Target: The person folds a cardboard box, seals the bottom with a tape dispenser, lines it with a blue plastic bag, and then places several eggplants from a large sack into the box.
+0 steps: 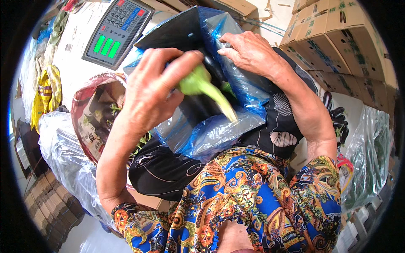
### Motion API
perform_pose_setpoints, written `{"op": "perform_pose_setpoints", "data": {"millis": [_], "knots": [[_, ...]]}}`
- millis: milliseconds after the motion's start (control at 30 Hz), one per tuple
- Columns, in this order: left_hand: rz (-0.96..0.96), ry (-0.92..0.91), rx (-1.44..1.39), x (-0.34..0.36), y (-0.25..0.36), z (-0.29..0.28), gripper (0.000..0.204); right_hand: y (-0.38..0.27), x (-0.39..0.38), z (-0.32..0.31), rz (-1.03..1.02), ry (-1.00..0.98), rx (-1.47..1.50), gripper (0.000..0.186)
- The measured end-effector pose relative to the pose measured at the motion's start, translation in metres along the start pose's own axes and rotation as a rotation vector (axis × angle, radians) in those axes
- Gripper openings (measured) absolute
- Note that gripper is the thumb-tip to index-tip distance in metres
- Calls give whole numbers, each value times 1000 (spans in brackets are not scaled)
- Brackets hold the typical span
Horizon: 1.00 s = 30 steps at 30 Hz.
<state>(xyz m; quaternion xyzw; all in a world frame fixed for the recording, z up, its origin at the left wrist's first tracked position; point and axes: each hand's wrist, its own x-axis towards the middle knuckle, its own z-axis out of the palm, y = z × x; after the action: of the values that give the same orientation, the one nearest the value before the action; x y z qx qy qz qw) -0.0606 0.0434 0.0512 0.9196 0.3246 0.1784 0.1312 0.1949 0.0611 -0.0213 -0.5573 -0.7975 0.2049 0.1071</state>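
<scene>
In front of me stands a dark-walled box lined with blue-tinted clear plastic (211, 137), with dark eggplants (213, 67) inside. My left hand (154, 84), slightly blurred, is over the box's left side, closed on an eggplant. That eggplant's green cap and long pale stem (206, 88) point toward me, and its body is mostly hidden. At the far right edge of the box, my right hand (253, 55) has its thumb and forefinger pinched on the plastic liner (231, 27).
A digital scale (118, 31) with a lit green display lies at the far left. Left of the box is a woven sack (88, 120) of eggplants. Stacked cartons (333, 42) stand at the right, near loose eggplants (339, 120). Clear plastic sheeting (67, 156) lies left.
</scene>
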Motion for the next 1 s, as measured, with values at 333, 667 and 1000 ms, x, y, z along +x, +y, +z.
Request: {"op": "perform_pose_setpoints", "data": {"millis": [333, 667, 1000], "knots": [[-592, -305, -751, -3, -35, -30, 57, -28, -30, -2, -340, -636, 239, 28], [-883, -532, -685, 23, -52, 37, 71, -67, -68, -7, -565, -719, 312, 34], [-837, -279, -280, 25, -47, 169, 79, -76, -118, -1, -570, -416, 205, 31]]}}
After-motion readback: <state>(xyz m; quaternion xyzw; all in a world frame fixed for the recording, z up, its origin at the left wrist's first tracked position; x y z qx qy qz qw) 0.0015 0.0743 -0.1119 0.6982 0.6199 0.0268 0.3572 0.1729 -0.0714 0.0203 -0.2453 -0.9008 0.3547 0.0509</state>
